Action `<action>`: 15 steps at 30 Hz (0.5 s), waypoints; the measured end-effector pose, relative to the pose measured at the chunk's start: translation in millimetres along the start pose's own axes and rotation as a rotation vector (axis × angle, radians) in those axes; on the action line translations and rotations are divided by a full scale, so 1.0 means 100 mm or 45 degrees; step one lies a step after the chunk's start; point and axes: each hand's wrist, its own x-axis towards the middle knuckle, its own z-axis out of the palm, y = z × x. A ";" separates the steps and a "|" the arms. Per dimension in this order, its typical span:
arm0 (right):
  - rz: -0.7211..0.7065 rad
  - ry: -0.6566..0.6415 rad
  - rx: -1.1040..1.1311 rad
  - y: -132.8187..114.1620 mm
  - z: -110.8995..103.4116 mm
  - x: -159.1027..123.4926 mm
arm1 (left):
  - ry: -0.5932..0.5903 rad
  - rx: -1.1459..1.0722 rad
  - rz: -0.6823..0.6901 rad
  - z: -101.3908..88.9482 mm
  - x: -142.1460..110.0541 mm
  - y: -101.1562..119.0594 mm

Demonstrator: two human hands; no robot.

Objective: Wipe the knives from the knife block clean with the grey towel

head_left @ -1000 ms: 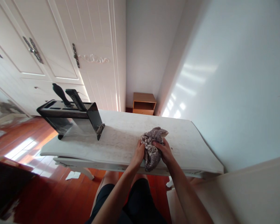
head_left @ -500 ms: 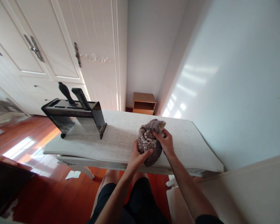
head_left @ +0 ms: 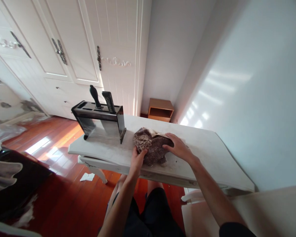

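Note:
A crumpled brown patterned cloth (head_left: 156, 149) lies on the white table (head_left: 207, 158), partly folded over itself. My left hand (head_left: 137, 158) grips its near left edge, thumb on top. At the cloth's right side, my right hand (head_left: 179, 147) holds the edge between thumb and fingers; some fingertips are hidden behind the fabric. To the left of the cloth stands a black knife block (head_left: 98, 113) with clear sides. Two black-handled tools are in its slots, one with a rounded handle (head_left: 95, 96) and one with a flat handle (head_left: 109, 102).
White wardrobe doors (head_left: 118, 39) rise behind the table. A small wooden cabinet (head_left: 160, 108) stands in the far corner, beside the pale wall (head_left: 261, 98). White paper (head_left: 87, 176) lies on the red wooden floor. A dark piece of furniture (head_left: 22, 177) is at left.
The cloth has gone from a tight bundle to a looser, wider spread on the table. My right hand has moved outward with its edge. The view has swung left.

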 end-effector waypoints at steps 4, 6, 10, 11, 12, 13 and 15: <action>-0.113 -0.227 -0.053 -0.06 0.03 -0.01 | 0.042 0.074 0.093 -0.15 0.00 0.08; -0.024 -0.242 -0.105 -0.07 0.02 0.00 | 0.050 0.111 0.117 -0.19 -0.01 0.11; 0.161 -0.299 -0.152 -0.01 -0.06 0.06 | 0.030 0.161 0.048 -0.26 -0.04 0.18; 0.170 -0.327 -0.117 0.01 -0.10 0.07 | 0.014 0.164 0.028 -0.28 -0.05 0.21; 0.171 -0.344 -0.067 0.03 -0.14 0.09 | -0.006 0.175 0.013 -0.31 -0.05 0.24; 0.166 -0.349 -0.010 0.05 -0.20 0.10 | -0.027 0.198 0.002 -0.33 -0.06 0.27; 0.158 -0.311 0.078 0.09 -0.31 0.11 | -0.046 0.273 -0.006 -0.38 -0.05 0.33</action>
